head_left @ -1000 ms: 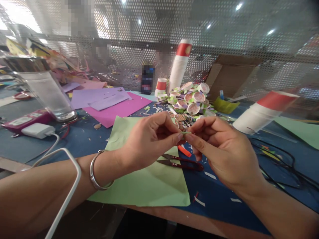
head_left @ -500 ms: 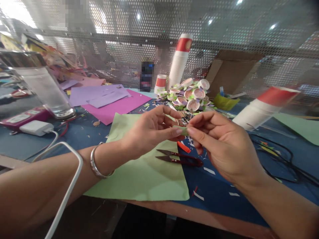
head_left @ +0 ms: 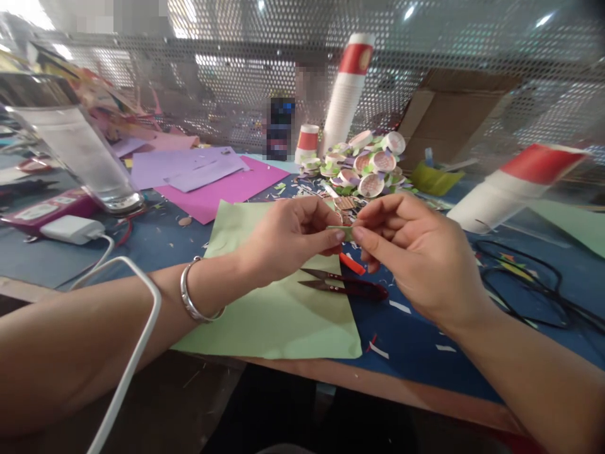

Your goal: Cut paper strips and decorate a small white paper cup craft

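A small strip of green paper [head_left: 347,232] is pinched between both hands above the table. My left hand [head_left: 293,236], with a silver bangle at the wrist, grips its left end between thumb and fingers. The other end is held by the thumb and forefinger of my right hand [head_left: 416,252]. Below them, thread snips [head_left: 343,287] with dark red handles lie partly on a large green paper sheet [head_left: 278,321], blades pointing left. An orange-red piece [head_left: 352,263] rests just above the snips, partly hidden by my fingers.
A heap of cut cup bottoms [head_left: 371,170] sits behind my hands, beside a tall paper cup stack [head_left: 343,101]. More stacked cups [head_left: 510,189] lean at right near a black cable [head_left: 558,290]. Purple paper [head_left: 198,165], a glass bottle [head_left: 89,145] and a white cable [head_left: 142,334] are at left.
The view has tilted down slightly, so the tabletop things appear higher. Both hands keep their pinch on the green paper strip, with small finger shifts.
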{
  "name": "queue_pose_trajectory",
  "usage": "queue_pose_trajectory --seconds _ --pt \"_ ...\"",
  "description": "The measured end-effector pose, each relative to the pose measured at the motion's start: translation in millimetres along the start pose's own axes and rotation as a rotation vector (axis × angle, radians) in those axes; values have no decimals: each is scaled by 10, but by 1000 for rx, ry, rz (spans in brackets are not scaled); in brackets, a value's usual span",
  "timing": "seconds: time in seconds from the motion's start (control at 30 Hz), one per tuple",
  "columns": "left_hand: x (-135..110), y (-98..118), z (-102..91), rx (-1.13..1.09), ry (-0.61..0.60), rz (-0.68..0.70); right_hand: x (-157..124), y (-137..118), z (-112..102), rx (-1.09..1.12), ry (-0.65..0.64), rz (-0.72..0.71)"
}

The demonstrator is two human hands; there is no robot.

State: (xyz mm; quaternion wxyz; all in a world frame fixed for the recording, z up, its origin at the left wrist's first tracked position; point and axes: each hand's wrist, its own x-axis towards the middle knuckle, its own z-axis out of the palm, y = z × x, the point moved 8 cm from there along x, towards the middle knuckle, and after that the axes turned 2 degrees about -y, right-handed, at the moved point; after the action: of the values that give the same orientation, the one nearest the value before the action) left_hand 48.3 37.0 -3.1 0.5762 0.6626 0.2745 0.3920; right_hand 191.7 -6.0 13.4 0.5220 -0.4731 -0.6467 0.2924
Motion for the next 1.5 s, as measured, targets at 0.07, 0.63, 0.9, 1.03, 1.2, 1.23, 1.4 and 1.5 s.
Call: queue_pose_trajectory --seconds 0.07,0.63,0.9,1.03,1.2,1.23,1.4,1.5 --pt "1 -60 29 -48 -45 -100 1 6 13 -28 -18 -13" --pt "113 -102 -365 -348 164 -257 -225 62 375 -690 -668 -130" --pt "129 -124 -441 -331 210 -220 -116 19 178 -503 -517 22" --pt "115 -139 -437 -317 215 -237 -92 56 119 -275 -455 134" --pt "96 -186 -365 -338 141 -277 -66 143 49 101 -311 235" --pt "97 -190 -349 -339 119 -276 -61 158 26 149 -274 249" --pt "97 -181 -246 -357 13 -258 -61 174 -11 266 -176 305" --pt "82 -164 -195 -362 -13 -258 -57 147 -12 223 -130 287"
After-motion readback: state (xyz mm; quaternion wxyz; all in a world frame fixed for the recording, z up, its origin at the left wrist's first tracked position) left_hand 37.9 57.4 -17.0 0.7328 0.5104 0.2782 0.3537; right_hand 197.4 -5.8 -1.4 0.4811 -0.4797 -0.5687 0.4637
